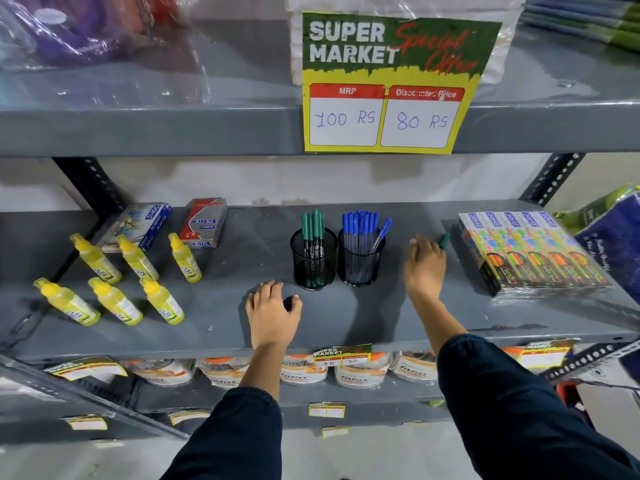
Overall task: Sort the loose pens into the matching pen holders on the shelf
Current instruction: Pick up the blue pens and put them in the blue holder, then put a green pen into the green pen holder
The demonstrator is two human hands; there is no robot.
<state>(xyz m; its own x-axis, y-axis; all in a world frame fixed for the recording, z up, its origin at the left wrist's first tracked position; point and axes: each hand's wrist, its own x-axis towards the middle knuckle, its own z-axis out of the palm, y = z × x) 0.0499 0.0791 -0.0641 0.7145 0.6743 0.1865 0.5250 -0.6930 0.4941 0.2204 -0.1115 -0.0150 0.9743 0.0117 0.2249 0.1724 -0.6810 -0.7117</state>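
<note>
Centre of frame, on the grey metal shelf (214, 317): two black wire-mesh pen holders side by side. The left holder (313, 259) carries green-capped markers (312, 226); the right holder (360, 258) carries blue-capped pens (362, 225).

Right of centre: your right hand (425, 263) reaches in beside the blue holder, fingers on a loose green-capped pen (444, 240) whose tip shows past your knuckles; you cannot tell how firmly it is gripped.

Below centre: your left hand (273, 311) rests on the shelf in front of the green holder, fingers loosely curled, holding nothing.

Left of frame: six yellow glue bottles (114, 278). Right of frame: a row of colourful pencil boxes (533, 251). Upper centre: a yellow-and-green price sign (391, 84).
</note>
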